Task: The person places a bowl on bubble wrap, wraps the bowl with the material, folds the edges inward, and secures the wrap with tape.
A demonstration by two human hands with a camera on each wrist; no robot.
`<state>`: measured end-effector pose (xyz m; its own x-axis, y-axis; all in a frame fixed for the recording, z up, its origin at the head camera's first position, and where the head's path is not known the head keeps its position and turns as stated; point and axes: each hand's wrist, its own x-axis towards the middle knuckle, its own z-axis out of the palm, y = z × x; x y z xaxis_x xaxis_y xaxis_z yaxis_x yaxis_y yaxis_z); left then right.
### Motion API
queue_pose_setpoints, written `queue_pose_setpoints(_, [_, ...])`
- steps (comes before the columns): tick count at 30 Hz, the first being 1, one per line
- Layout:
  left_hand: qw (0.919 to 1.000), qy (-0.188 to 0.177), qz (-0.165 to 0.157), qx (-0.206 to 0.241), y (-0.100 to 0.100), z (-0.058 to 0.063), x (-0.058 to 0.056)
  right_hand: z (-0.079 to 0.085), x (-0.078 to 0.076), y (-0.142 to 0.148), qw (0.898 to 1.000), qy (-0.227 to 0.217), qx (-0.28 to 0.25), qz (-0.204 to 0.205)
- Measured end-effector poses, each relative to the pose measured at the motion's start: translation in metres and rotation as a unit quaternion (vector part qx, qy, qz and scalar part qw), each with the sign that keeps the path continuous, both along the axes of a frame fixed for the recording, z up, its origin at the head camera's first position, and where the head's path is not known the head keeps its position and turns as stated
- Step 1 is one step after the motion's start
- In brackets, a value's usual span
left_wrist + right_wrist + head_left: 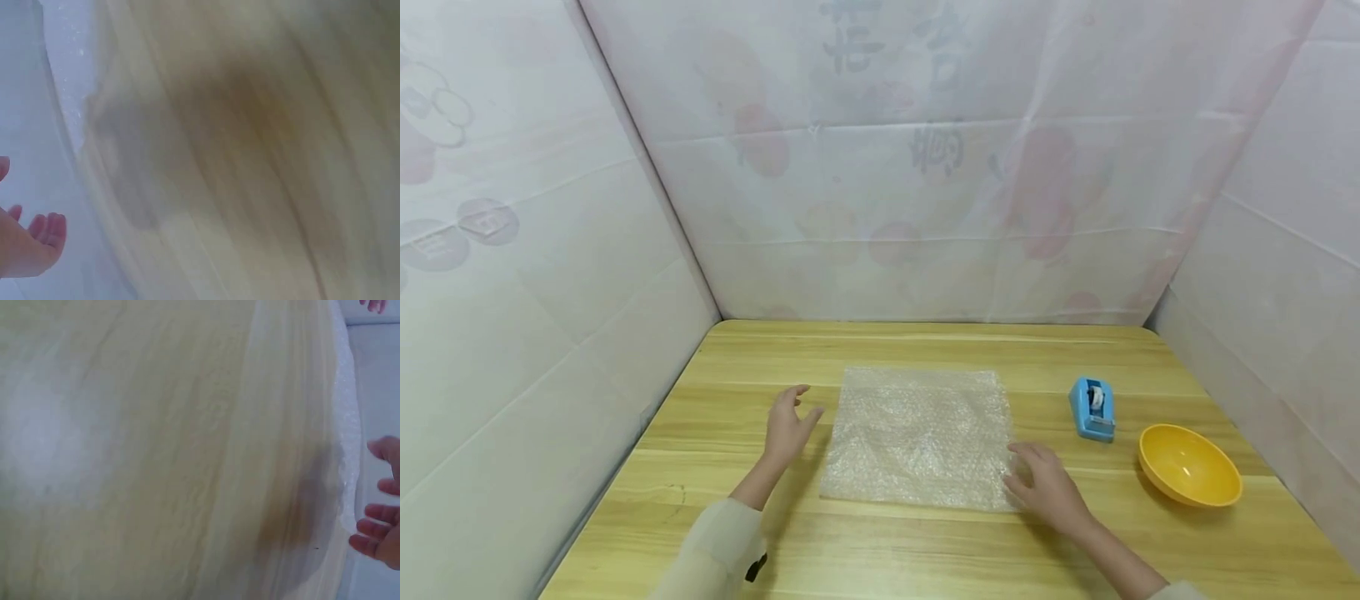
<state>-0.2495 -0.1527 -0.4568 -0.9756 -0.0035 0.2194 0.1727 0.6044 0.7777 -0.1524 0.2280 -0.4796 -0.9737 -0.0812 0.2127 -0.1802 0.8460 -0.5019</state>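
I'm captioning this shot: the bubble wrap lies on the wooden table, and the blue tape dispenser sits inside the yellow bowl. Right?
One slip: the blue tape dispenser stands on the wooden table, left of the yellow bowl, not inside it; see the head view. The bubble wrap lies as you say.

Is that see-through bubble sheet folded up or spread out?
Spread out: the bubble wrap lies as a broad, roughly rectangular sheet on the wooden table, four corners showing. Whether it's doubled, I cannot tell.
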Motion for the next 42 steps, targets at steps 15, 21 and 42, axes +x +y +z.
queue_pose_setpoints(15, [0.9937,-0.063,0.002,0.092,0.025,-0.015,-0.022,-0.016,0.006,0.002,0.991,-0.012,0.066,0.12])
queue_pose_setpoints(21, [0.9942,-0.068,0.003,0.083,0.034,-0.018,-0.026,-0.016,0.005,0.004,0.99,-0.033,0.071,0.115])
queue_pose_setpoints(42, [0.9703,-0.196,0.06,0.129,0.055,-0.009,-0.03,-0.016,0.002,0.005,0.993,-0.036,0.053,0.103])
